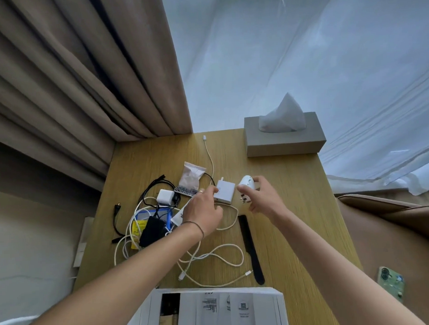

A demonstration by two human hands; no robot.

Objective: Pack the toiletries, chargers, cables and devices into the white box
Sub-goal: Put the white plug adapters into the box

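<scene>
Fingers (211, 192) of the left hand (202, 212) are bent down onto the near-left corner of a flat white charger (225, 191) lying mid-table; whether it is gripped yet cannot be told. Left of that hand, a tangle of black and white cables (128, 228) is heaped with a small white plug (165, 196) and a black device (152, 230) on the wooden table (295, 208). To the right, a rounded white adapter (247, 183) is pinched in the right hand (258, 197), its prongs pointing down. Both chargers are judged light, rigid and smooth, best taken by their flat sides; the cables are limp and likely to drag. Nearest the viewer, the white box (213, 310) is cut off by the frame edge, its contents dark and unclear.
</scene>
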